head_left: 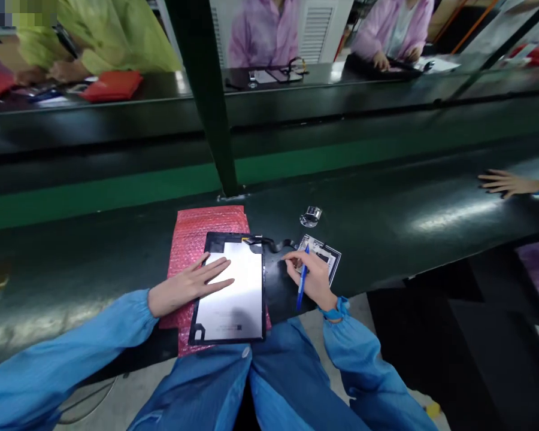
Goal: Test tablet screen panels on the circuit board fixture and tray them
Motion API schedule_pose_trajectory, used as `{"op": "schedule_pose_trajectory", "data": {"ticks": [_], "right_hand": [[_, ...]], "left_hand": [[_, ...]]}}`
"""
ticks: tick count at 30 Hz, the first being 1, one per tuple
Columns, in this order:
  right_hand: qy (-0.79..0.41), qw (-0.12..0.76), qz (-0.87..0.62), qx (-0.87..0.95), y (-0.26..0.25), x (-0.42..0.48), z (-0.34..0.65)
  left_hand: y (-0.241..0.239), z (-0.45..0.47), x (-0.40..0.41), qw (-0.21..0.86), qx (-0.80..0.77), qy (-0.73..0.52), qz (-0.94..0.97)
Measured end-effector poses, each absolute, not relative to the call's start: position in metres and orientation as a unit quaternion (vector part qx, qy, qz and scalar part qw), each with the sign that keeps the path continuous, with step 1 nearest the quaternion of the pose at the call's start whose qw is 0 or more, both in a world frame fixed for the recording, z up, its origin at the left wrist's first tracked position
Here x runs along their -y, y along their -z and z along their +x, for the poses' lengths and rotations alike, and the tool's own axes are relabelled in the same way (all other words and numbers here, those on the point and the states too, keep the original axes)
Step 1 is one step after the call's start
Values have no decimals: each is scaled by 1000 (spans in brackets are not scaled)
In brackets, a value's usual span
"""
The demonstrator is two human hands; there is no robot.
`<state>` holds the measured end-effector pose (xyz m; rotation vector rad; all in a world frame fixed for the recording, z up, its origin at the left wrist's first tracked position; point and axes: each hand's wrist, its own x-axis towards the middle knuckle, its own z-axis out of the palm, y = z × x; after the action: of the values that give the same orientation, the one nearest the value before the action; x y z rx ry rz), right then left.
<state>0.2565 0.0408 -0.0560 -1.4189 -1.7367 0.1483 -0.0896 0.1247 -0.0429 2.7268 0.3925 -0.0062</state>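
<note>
My left hand point(193, 286) lies open, fingers spread, on the silvery back of a tablet screen panel point(240, 305) with a black border. Under the panel is a pink bubble-wrap bag point(211, 220), partly covered. My right hand point(317, 276) is closed with a blue pen point(302, 290) held among its fingers, just right of the panel. A dark flex cable point(276, 245) runs from the panel's top edge towards a small white-and-black board point(330, 256), which my right hand partly hides. A blue band circles my right wrist.
A small clear-and-silver object point(311, 216) rests beyond the board. A dark green post point(211, 102) rises from the bench point(386, 221). At far right, another person's hand point(509, 182) lies on the bench. Across from me, several people sit at a second bench with red bags point(112, 85).
</note>
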Motion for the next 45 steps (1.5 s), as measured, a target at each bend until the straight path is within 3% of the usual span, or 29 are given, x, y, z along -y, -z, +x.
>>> {"op": "schedule_pose_trajectory", "data": {"ticks": [7, 14, 22, 27, 36, 40, 45], "right_hand": [[-99, 375, -637, 666, 56, -63, 260], [-138, 301, -631, 701, 59, -89, 274], [-103, 417, -731, 530, 89, -57, 306], [-108, 467, -716, 508, 101, -53, 303], [-165, 454, -639, 599, 82, -49, 317], [-170, 559, -626, 516, 71, -45, 323], [-194, 559, -667, 453, 71, -46, 331]], "left_hand": [[4, -39, -145, 242, -252, -31, 936], [8, 65, -170, 234, -323, -83, 913], [13, 123, -164, 236, -338, 2, 911], [13, 152, -166, 229, -341, 45, 911], [13, 171, -161, 224, -352, 51, 907], [20, 162, -163, 247, -351, 51, 901], [33, 154, -168, 284, -351, 42, 891]]}}
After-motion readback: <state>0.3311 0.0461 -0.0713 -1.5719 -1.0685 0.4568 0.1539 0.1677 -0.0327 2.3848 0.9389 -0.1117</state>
